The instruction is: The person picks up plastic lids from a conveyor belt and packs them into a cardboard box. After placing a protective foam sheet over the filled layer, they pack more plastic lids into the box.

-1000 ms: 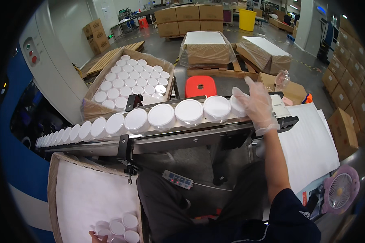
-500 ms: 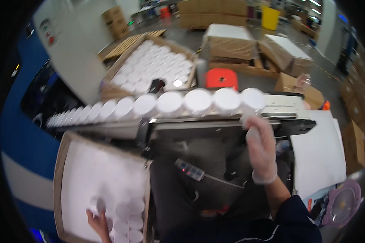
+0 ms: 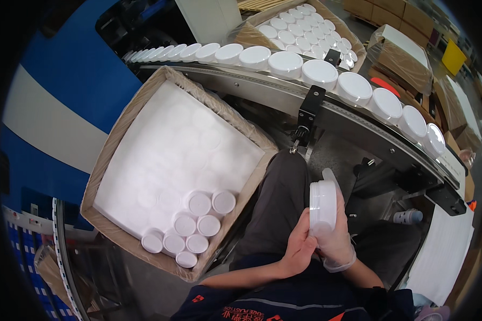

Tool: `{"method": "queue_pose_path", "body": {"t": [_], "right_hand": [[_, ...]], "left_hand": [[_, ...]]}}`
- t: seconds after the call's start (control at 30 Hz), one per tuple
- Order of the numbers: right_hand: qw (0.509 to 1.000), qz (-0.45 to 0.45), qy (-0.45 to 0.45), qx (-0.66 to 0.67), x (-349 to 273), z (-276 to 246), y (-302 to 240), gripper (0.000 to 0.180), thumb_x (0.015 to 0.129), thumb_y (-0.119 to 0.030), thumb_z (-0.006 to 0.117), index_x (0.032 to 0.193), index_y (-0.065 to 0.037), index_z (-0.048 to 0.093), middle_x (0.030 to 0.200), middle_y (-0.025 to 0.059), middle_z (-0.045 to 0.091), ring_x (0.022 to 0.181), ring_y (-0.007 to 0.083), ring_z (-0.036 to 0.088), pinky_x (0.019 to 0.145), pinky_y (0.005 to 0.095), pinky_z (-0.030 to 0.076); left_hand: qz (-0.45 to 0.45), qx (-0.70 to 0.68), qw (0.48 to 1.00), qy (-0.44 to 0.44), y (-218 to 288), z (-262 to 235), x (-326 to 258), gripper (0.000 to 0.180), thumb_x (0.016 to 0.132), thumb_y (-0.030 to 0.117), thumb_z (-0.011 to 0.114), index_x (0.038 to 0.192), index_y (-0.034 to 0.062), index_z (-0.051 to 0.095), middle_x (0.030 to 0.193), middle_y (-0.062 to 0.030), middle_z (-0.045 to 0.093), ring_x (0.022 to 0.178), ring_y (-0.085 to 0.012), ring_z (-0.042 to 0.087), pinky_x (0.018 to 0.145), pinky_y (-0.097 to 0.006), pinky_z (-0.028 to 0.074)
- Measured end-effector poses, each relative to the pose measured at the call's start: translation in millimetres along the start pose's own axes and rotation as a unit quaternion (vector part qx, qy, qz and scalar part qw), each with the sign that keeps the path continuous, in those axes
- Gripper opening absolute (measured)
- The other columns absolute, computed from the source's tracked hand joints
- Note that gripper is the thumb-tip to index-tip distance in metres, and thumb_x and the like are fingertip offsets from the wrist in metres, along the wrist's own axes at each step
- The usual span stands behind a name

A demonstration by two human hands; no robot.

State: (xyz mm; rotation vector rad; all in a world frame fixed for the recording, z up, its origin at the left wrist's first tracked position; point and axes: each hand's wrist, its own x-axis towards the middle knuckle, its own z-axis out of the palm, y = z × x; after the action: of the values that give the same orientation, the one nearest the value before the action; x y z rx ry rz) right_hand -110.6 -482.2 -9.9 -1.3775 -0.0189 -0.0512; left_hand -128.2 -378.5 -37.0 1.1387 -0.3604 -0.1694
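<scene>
Both my hands meet above my lap around a white round jar (image 3: 323, 206), tipped on its side. My bare left hand (image 3: 297, 247) grips the jar's lower part with closed fingers. My right hand (image 3: 334, 238), in a clear glove, wraps it from the right and behind, so most of its fingers are hidden. To the left stands a cardboard box (image 3: 108, 144) lined with a white sheet (image 3: 171, 139). Several white lidded jars (image 3: 200, 204) are grouped in its near right corner. Beyond my hands, a conveyor (image 3: 251, 85) carries a curved row of white-lidded jars (image 3: 319, 72).
A black bracket (image 3: 309, 109) juts from the conveyor's near side. Behind the conveyor lies another carton filled with white jars (image 3: 297, 32). White sheets (image 3: 442, 257) are stacked at the right. A small bottle (image 3: 408, 216) lies beside my right leg. A blue machine (image 3: 64, 80) stands left.
My left hand has come out of the box, and my right hand has come back from the conveyor's right end. They now hold one jar together. The view has turned left.
</scene>
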Motion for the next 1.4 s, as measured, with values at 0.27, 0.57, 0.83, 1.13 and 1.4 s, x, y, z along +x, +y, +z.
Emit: {"method": "queue_pose_path", "body": {"t": [0.27,0.57,0.83,1.13,1.4], "right_hand": [[0.999,0.039,0.015,0.013,0.3,-26.8,-14.5,0.093,0.058,-0.006,0.073,0.135,-0.002,0.021,0.121,0.0072,0.043,0.109,0.0147,0.044,0.093,0.0282,0.036],[0.649,-0.283,0.309,-0.635,32.7,-220.1,-130.0,0.091,0.049,-0.015,0.073,0.129,0.001,0.033,0.122,0.0175,0.046,0.112,0.0302,0.046,0.095,0.0358,0.035],[0.658,-0.157,0.174,-0.716,79.7,-288.2,-155.2,0.081,0.053,-0.037,0.076,0.122,-0.007,0.044,0.108,0.0186,0.052,0.098,0.0346,0.051,0.086,0.0405,0.04],[0.702,-0.044,0.134,-0.699,73.9,-275.4,-148.3,0.062,0.074,-0.051,0.049,0.115,-0.004,0.049,0.118,0.0175,0.049,0.108,0.033,0.046,0.092,0.0437,0.033],[0.73,-0.433,0.142,-0.509,44.3,-181.0,-127.5,0.082,0.071,-0.061,0.056,0.125,-0.001,0.04,0.12,0.0201,0.044,0.111,0.034,0.043,0.094,0.0415,0.033]], "left_hand": [[0.091,0.264,0.938,-0.206,20.5,-81.2,41.7,0.062,0.072,0.034,0.069,0.116,-0.0019,0.044,0.115,-0.016,0.047,0.104,-0.0291,0.049,0.086,-0.037,0.041],[-0.025,0.881,0.435,-0.185,20.0,-294.4,12.3,0.061,0.053,0.05,0.072,0.089,0.0024,0.059,0.099,-0.0114,0.055,0.093,-0.0271,0.05,0.087,-0.045,0.035],[-0.202,0.855,0.437,-0.191,18.8,-276.6,51.6,0.07,0.051,0.057,0.073,0.091,0.0014,0.057,0.097,-0.016,0.054,0.087,-0.0291,0.055,0.081,-0.042,0.041],[-0.273,0.808,0.48,-0.206,-0.4,-265.5,58.0,0.073,0.063,0.039,0.075,0.115,-0.0008,0.042,0.103,-0.0194,0.056,0.095,-0.0344,0.055,0.08,-0.04,0.046],[-0.381,0.781,0.405,-0.285,-18.4,-313.6,66.7,0.101,0.055,0.049,0.075,0.13,-0.0013,0.03,0.125,-0.0212,0.044,0.118,-0.0332,0.041,0.096,-0.039,0.038]]}}
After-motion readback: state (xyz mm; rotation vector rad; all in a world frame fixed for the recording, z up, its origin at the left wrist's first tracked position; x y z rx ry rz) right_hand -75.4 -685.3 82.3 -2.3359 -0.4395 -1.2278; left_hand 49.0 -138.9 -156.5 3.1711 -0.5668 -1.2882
